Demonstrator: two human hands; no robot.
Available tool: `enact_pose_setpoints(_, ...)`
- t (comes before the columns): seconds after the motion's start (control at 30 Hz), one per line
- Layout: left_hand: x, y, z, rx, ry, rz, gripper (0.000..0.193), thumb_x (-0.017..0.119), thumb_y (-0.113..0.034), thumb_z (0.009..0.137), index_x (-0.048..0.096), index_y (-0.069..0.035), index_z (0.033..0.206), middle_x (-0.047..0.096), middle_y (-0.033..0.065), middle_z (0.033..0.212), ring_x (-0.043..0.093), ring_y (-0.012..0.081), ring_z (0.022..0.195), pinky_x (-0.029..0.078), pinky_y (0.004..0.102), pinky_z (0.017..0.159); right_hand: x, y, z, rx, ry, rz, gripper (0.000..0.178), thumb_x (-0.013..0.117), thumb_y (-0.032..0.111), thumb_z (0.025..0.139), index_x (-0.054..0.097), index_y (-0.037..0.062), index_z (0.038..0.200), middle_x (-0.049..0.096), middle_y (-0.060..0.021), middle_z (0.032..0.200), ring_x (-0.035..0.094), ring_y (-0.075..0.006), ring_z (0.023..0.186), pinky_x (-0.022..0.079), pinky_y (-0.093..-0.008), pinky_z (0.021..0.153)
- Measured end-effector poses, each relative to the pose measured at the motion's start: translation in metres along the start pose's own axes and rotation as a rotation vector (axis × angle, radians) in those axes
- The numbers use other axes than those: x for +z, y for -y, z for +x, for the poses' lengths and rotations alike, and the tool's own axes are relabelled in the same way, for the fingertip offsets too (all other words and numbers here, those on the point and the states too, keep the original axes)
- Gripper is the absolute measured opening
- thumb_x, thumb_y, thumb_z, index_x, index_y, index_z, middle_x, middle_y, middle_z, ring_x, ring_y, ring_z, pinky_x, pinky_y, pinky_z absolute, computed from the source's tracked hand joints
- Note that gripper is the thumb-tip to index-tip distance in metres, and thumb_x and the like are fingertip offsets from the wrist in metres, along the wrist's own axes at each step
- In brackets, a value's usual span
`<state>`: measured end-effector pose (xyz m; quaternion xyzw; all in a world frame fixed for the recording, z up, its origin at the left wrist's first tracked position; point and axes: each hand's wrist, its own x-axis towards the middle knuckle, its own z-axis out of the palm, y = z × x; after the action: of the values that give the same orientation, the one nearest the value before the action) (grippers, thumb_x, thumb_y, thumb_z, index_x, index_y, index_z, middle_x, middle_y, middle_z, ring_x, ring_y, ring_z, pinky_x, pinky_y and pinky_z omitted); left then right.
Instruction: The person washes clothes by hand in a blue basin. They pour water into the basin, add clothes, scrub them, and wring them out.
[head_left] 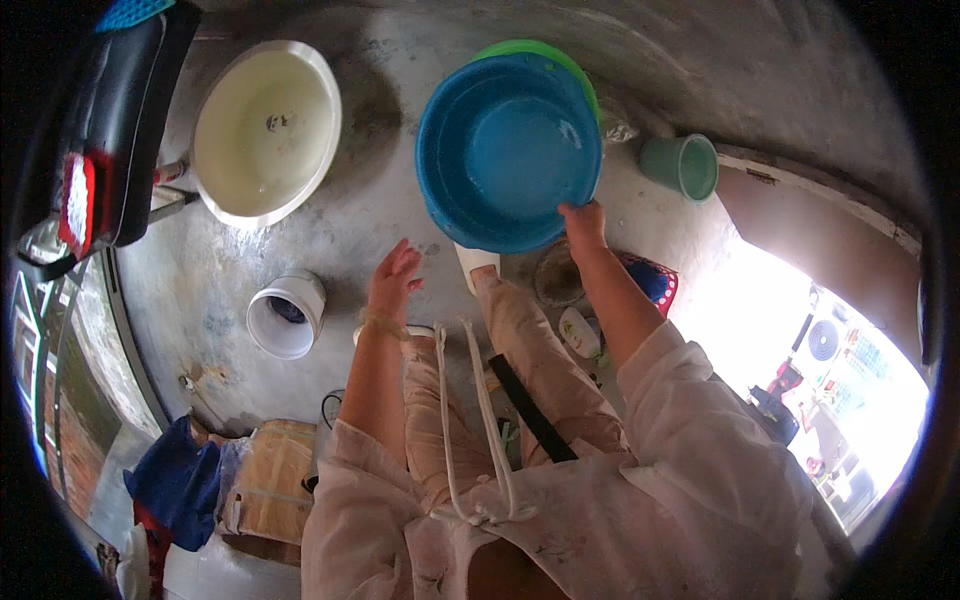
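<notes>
Blue basin (510, 140): near-circular, mouth facing person (700, 470) | Right hand (586, 226): fingers holding basin edge | Left hand (391, 281): fingers loosely parted

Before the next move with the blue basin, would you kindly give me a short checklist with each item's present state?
1. Right hand gripping the blue basin at its rim: ok.
2. Left hand also on that rim: not ok; it is free, apart from the basin.
3. No loose objects visible inside the blue basin: ok.
4. Blue basin not touching the green basin behind it: cannot tell; they overlap in view.
5. Cream basin standing apart from the blue one: ok.
</notes>
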<state>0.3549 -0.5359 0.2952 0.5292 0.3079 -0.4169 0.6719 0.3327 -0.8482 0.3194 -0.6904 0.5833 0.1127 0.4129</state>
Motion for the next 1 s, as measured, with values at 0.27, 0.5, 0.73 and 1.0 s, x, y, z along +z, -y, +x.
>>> enact_pose_setpoints(0.27, 0.102, -0.024, 0.053, 0.000, 0.085, 0.193, 0.052, 0.059, -0.022, 0.082, 0.042, -0.007, 0.129, 0.050, 0.0111, 0.122, 0.050, 0.0212, 0.108, 0.043, 0.0350, 0.083, -0.046, -0.003, 0.108, -0.203, -0.278, -0.285, 0.058, 0.058, 0.014, 0.072, 0.038, 0.0025, 0.125, 0.055, -0.0227, 0.111, 0.057, -0.0400, 0.089, 0.047, -0.0478, 0.076)
enact_pose_setpoints(0.5, 0.104, 0.010, 0.076, -0.078, 0.030, 0.268, 0.055, 0.061, -0.021, 0.080, 0.041, -0.004, 0.128, 0.055, 0.0099, 0.114, 0.054, 0.0201, 0.101, 0.045, 0.0332, 0.079, -0.049, 0.027, 0.139, -0.189, -0.376, -0.513, 0.073, 0.060, 0.017, 0.074, 0.021, 0.0045, 0.134, 0.049, -0.0208, 0.114, 0.057, -0.0388, 0.089, 0.049, -0.0465, 0.072)
enact_pose_setpoints(0.73, 0.103, 0.015, 0.086, -0.116, 0.014, 0.293, 0.051, 0.058, -0.020, 0.083, 0.041, -0.003, 0.128, 0.058, 0.0100, 0.109, 0.056, 0.0167, 0.095, 0.046, 0.0269, 0.072, -0.027, 0.019, 0.171, -0.278, -0.441, -0.527, 0.074, 0.060, 0.017, 0.075, 0.019, 0.0048, 0.135, 0.041, -0.0208, 0.121, 0.058, -0.0383, 0.088, 0.050, -0.0450, 0.069)
enact_pose_setpoints(1.0, 0.085, 0.007, 0.097, -0.127, -0.013, 0.312, 0.051, 0.060, -0.019, 0.082, 0.042, -0.002, 0.127, 0.059, 0.0094, 0.105, 0.058, 0.0163, 0.091, 0.046, 0.0269, 0.069, 0.014, 0.020, 0.193, -0.223, -0.431, -0.520, 0.071, 0.059, 0.016, 0.075, 0.022, 0.0059, 0.135, 0.042, -0.0213, 0.120, 0.058, -0.0384, 0.089, 0.049, -0.0466, 0.071)
